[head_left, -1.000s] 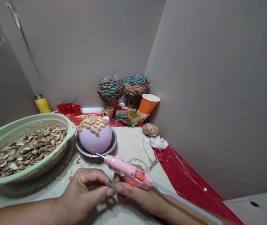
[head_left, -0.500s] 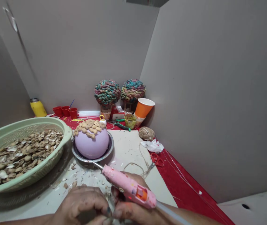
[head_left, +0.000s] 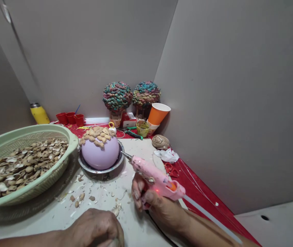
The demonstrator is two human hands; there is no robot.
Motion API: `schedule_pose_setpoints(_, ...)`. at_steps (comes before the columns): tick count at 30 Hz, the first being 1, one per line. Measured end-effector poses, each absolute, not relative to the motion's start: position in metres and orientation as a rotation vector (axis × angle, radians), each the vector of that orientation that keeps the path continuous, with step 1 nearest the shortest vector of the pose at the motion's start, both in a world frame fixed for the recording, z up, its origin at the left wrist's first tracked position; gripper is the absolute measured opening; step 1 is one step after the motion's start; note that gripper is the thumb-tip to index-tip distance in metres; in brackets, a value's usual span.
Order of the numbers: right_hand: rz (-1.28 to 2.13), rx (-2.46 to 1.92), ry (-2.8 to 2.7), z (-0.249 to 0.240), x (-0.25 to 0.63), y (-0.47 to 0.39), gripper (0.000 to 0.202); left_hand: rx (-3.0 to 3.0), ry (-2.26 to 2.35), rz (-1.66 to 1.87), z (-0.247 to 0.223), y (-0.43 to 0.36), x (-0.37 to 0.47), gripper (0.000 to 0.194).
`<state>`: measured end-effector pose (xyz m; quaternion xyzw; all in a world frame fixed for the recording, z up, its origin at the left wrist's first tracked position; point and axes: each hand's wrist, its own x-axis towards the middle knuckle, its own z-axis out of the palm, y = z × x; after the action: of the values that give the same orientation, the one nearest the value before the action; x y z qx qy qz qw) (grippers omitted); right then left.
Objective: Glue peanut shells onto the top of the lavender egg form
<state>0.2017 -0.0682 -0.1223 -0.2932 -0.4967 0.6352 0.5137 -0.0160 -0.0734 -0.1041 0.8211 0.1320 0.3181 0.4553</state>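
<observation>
Beside the ball (head_left: 100,154) now, glue gun (head_left: 153,175)

Plain gray walls (head_left: 92,51) — meeting in a corner — behind a pale tabletop (head_left: 133,154) with red covering (head_left: 200,192).

Lilac ball (head_left: 100,154), 3 red cups (head_left: 70,118), pale green basket (head_left: 71,137)
</observation>
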Motion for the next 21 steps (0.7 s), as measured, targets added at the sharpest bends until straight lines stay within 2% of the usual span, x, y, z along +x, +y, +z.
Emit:
schedule_pose_setpoints(6, 1.569, -0.751, -1.285, -0.130, 0.203, -0.069, 0.056, 1.916, 0.632, 0.941, -0.107, -0.069, -0.014, 0.027)
schedule_pose_setpoints(10, 1.661, -0.716, -1.343, -0.132, 0.202, -0.069, 0.060, 1.678, 0.771, 0.922, -0.111, -0.066, -0.013, 0.002)
schedule_pose_setpoints(13, 1.706, -0.689, -1.379, -0.130, 0.198, -0.069, 0.060, 1.740, 0.759, 0.994, -0.110, -0.065, -0.012, 0.017)
schedule_pose_setpoints(18, 1.710, -0.642, -1.383, -0.117, 0.188, -0.071, 0.055, 1.935, 0.818, 1.073, -0.108, -0.064, -0.012, 0.007)
schedule_pose_setpoints(21, 1.699, -0.657, -1.386, -0.110, 0.186, -0.073, 0.055, 1.960, 0.814, 1.116, -0.104, -0.064, -0.011, 0.009)
